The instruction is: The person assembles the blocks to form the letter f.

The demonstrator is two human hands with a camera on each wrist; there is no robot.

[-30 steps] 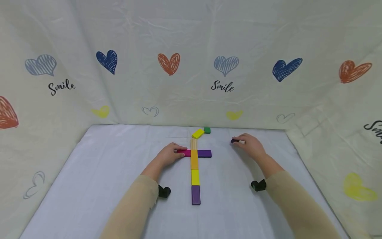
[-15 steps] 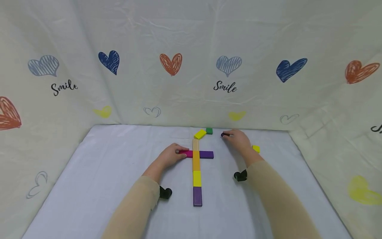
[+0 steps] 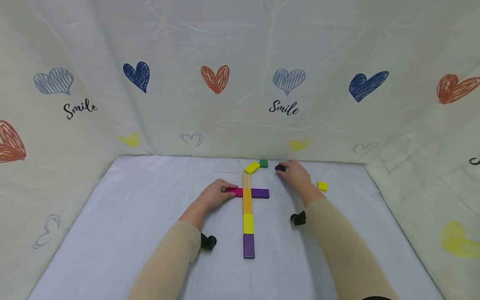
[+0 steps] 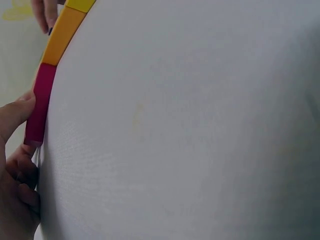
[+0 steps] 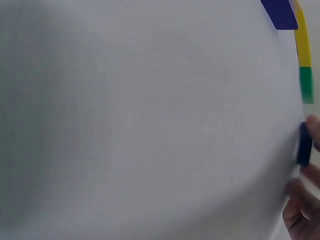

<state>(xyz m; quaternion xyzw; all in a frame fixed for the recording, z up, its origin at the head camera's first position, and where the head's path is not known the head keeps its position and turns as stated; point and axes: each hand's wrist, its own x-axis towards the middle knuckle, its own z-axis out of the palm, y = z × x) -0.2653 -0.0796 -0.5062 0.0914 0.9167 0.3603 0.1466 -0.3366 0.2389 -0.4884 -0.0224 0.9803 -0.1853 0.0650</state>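
My left hand (image 3: 213, 195) holds the outer end of a pink block (image 3: 236, 192) between thumb and fingers; its inner end meets an orange block (image 3: 247, 202). On the orange block's other side lies a purple block (image 3: 260, 193). My right hand (image 3: 297, 176) pinches a small dark blue block (image 5: 304, 144), a short gap to the right of a green block (image 3: 264, 163). Touching the green one is a slanted yellow block (image 3: 252, 168), just past a plain wood-coloured piece (image 3: 246, 181). Toward me the column continues with a yellow block (image 3: 248, 223) and another purple block (image 3: 249, 246).
A loose yellow block (image 3: 322, 186) lies right of my right wrist. White cloth (image 3: 150, 233) covers the table, and a printed curtain (image 3: 240, 121) hangs along its far edge. Dark wrist-worn pieces (image 3: 208, 241) stick out from both sleeves.
My right hand has moved left and away from me with the dark blue block, toward the green one, uncovering the loose yellow block. The left hand keeps its hold on the pink block.
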